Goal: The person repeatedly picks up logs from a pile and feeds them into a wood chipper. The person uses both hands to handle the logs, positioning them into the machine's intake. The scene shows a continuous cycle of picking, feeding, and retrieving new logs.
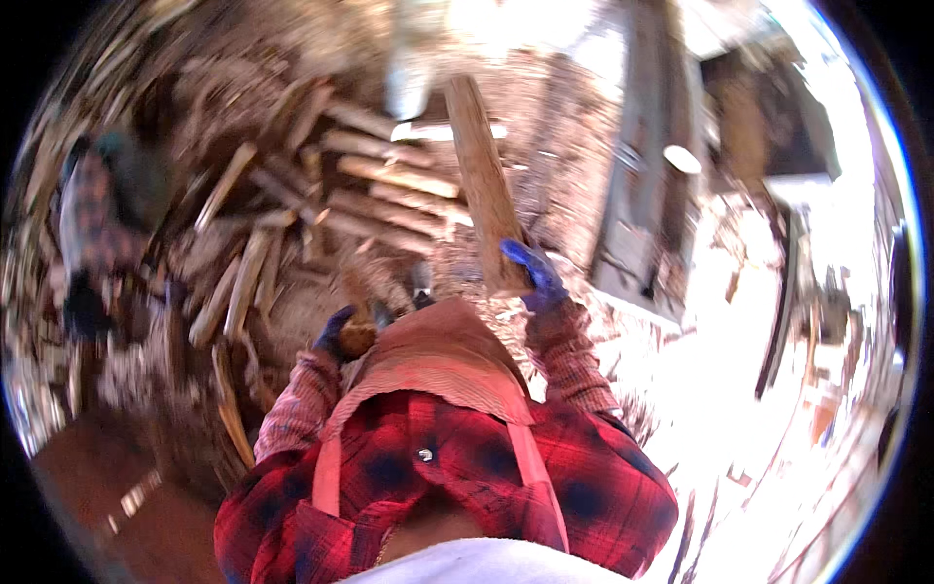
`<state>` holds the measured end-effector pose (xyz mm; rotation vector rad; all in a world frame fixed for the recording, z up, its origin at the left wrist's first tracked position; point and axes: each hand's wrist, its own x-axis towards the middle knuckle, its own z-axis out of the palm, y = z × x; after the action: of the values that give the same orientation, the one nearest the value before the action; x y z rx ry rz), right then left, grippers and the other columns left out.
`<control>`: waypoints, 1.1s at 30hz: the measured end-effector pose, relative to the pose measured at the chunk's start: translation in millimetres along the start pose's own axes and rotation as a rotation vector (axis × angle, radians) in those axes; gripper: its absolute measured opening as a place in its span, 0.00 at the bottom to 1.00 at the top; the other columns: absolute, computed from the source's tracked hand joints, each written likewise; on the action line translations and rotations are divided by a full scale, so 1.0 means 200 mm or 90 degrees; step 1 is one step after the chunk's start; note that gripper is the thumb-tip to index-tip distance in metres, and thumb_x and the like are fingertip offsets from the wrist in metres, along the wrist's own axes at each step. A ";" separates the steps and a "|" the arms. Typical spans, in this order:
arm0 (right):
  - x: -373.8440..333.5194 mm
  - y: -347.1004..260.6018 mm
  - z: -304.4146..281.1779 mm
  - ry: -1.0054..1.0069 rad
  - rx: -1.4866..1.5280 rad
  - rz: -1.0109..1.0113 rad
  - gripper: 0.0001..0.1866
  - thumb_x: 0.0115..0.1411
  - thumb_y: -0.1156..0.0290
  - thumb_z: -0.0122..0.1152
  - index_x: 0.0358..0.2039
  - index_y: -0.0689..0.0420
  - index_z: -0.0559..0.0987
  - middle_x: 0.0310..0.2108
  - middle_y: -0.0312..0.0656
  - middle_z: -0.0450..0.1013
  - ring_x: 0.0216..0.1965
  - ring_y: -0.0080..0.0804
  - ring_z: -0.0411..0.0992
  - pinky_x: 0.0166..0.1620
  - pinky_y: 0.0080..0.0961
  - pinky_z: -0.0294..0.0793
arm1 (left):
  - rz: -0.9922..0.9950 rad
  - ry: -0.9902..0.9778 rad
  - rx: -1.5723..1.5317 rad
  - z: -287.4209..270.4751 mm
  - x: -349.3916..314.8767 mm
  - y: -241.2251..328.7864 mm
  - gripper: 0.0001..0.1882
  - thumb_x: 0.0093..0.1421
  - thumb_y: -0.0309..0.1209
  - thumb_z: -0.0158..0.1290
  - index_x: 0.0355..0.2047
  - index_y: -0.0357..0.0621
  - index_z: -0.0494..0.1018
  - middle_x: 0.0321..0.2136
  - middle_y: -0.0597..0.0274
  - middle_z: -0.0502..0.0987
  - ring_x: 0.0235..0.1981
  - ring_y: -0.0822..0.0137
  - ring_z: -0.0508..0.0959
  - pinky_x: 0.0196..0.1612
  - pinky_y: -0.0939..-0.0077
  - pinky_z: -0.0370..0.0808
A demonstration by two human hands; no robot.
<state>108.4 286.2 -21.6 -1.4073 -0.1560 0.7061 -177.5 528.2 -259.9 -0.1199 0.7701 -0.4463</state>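
My right hand (540,275), in a blue glove, grips the near end of a long squared wooden log (482,175). The log points away from me and tilts slightly left. On the left, my left hand (336,329), in a dark blue glove, is closed around a shorter piece of wood (358,340) with its pale cut end toward me. Motion blur hides its far part. Both hands are in front of my reddish apron (438,355), well apart.
Several cut logs (399,175) lie in rows on the ground ahead, with more loose pieces (248,282) to the left. A person in a checked shirt (97,224) is at the far left, blurred. Along the right runs a long grey beam-like structure (637,165).
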 end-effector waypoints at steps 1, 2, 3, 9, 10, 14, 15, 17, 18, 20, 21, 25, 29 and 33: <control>-0.01 -0.06 -0.04 0.069 0.122 0.070 0.34 0.55 0.69 0.63 0.61 0.62 0.61 0.43 0.43 0.73 0.44 0.32 0.71 0.43 0.22 0.75 | -0.007 0.038 -0.025 0.06 -0.05 0.03 0.22 0.57 0.49 0.50 0.36 0.40 0.74 0.35 0.52 0.79 0.36 0.53 0.78 0.43 0.60 0.76; -0.02 -0.05 -0.15 0.173 0.073 0.047 0.38 0.52 0.73 0.65 0.62 0.60 0.59 0.44 0.44 0.71 0.45 0.32 0.71 0.41 0.22 0.75 | 0.037 0.116 0.102 0.21 -0.10 0.04 0.23 0.57 0.49 0.51 0.37 0.39 0.74 0.36 0.51 0.78 0.37 0.53 0.78 0.45 0.60 0.75; -0.11 -0.07 -0.34 0.275 0.021 0.026 0.42 0.50 0.77 0.67 0.63 0.57 0.58 0.46 0.45 0.70 0.45 0.32 0.71 0.40 0.22 0.76 | 0.087 0.180 0.229 0.43 -0.12 -0.09 0.24 0.57 0.49 0.51 0.39 0.39 0.74 0.36 0.51 0.78 0.38 0.54 0.77 0.46 0.60 0.75; -0.60 -0.22 -0.68 0.394 -0.175 -0.361 0.47 0.43 0.76 0.72 0.63 0.53 0.57 0.52 0.43 0.64 0.49 0.35 0.68 0.46 0.28 0.75 | -0.063 0.033 0.118 0.25 -0.02 0.08 0.26 0.55 0.49 0.54 0.41 0.38 0.72 0.37 0.51 0.76 0.38 0.55 0.76 0.47 0.58 0.74; -0.66 -0.24 -0.70 0.427 -0.230 -0.348 0.49 0.43 0.74 0.73 0.64 0.54 0.56 0.53 0.43 0.63 0.51 0.34 0.66 0.47 0.27 0.74 | -0.058 0.022 0.104 0.26 0.01 0.12 0.25 0.55 0.49 0.55 0.41 0.38 0.72 0.37 0.52 0.76 0.38 0.55 0.76 0.46 0.59 0.74; -0.85 -0.26 -0.92 0.563 -0.557 -0.350 0.50 0.42 0.66 0.74 0.63 0.60 0.57 0.54 0.47 0.65 0.54 0.37 0.65 0.54 0.28 0.68 | 0.139 0.036 0.206 0.81 0.04 0.00 0.22 0.54 0.42 0.58 0.43 0.41 0.70 0.35 0.53 0.76 0.36 0.55 0.76 0.42 0.61 0.75; -0.83 -0.24 -0.96 0.558 -0.556 -0.306 0.50 0.41 0.65 0.75 0.63 0.60 0.57 0.54 0.48 0.66 0.54 0.36 0.65 0.55 0.28 0.66 | 0.118 0.010 0.214 0.89 0.05 0.01 0.21 0.55 0.41 0.58 0.44 0.42 0.70 0.35 0.53 0.75 0.36 0.55 0.76 0.41 0.61 0.75; -0.78 -0.21 -1.04 0.548 -0.555 -0.223 0.51 0.39 0.63 0.75 0.63 0.60 0.57 0.53 0.48 0.67 0.55 0.36 0.65 0.56 0.29 0.64 | 0.076 -0.046 0.234 1.06 0.11 0.07 0.21 0.55 0.39 0.59 0.45 0.43 0.70 0.34 0.54 0.75 0.36 0.56 0.75 0.40 0.62 0.76; -0.70 -0.16 -1.11 0.548 -0.537 -0.192 0.52 0.38 0.57 0.74 0.62 0.57 0.59 0.51 0.50 0.69 0.54 0.40 0.66 0.56 0.31 0.66 | 0.099 -0.067 0.263 1.19 0.14 0.06 0.20 0.55 0.38 0.58 0.45 0.43 0.69 0.35 0.54 0.75 0.36 0.57 0.76 0.39 0.61 0.76; -0.58 -0.20 -1.19 0.491 -0.742 -0.089 0.52 0.37 0.47 0.70 0.61 0.54 0.60 0.49 0.58 0.69 0.52 0.52 0.68 0.52 0.39 0.69 | 0.143 -0.104 0.312 1.45 0.17 -0.02 0.20 0.55 0.37 0.58 0.45 0.42 0.69 0.35 0.55 0.75 0.35 0.57 0.76 0.38 0.61 0.76; -0.54 -0.21 -1.22 0.499 -0.760 -0.074 0.52 0.37 0.46 0.70 0.61 0.53 0.60 0.49 0.60 0.69 0.51 0.54 0.69 0.51 0.41 0.70 | 0.164 -0.102 0.347 1.59 0.17 -0.08 0.21 0.55 0.37 0.58 0.46 0.41 0.69 0.35 0.55 0.75 0.34 0.58 0.76 0.37 0.61 0.76; -0.44 -0.17 -1.35 0.509 -0.812 -0.071 0.51 0.38 0.47 0.69 0.61 0.55 0.61 0.48 0.60 0.70 0.49 0.54 0.70 0.50 0.42 0.71 | 0.251 -0.321 0.555 2.13 0.16 -0.25 0.23 0.60 0.40 0.52 0.51 0.39 0.68 0.40 0.52 0.76 0.39 0.61 0.78 0.41 0.69 0.78; -0.40 -0.26 -1.40 0.484 -0.802 -0.087 0.51 0.41 0.46 0.68 0.61 0.60 0.60 0.50 0.56 0.70 0.50 0.52 0.70 0.50 0.40 0.71 | 0.369 -0.523 0.812 2.64 0.15 -0.31 0.35 0.54 0.43 0.58 0.58 0.40 0.61 0.49 0.50 0.72 0.47 0.57 0.76 0.43 0.64 0.80; -0.41 -0.27 -1.28 0.537 -0.855 -0.091 0.50 0.42 0.47 0.66 0.62 0.56 0.58 0.51 0.61 0.67 0.49 0.57 0.69 0.50 0.42 0.71 | 0.582 -0.527 0.911 3.19 -0.07 -0.53 0.33 0.57 0.33 0.54 0.62 0.45 0.57 0.45 0.54 0.75 0.44 0.59 0.78 0.43 0.69 0.78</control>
<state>191.5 26.8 5.1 -2.8087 -0.0426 -0.2998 222.3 403.0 234.1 1.2704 -0.4569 0.0410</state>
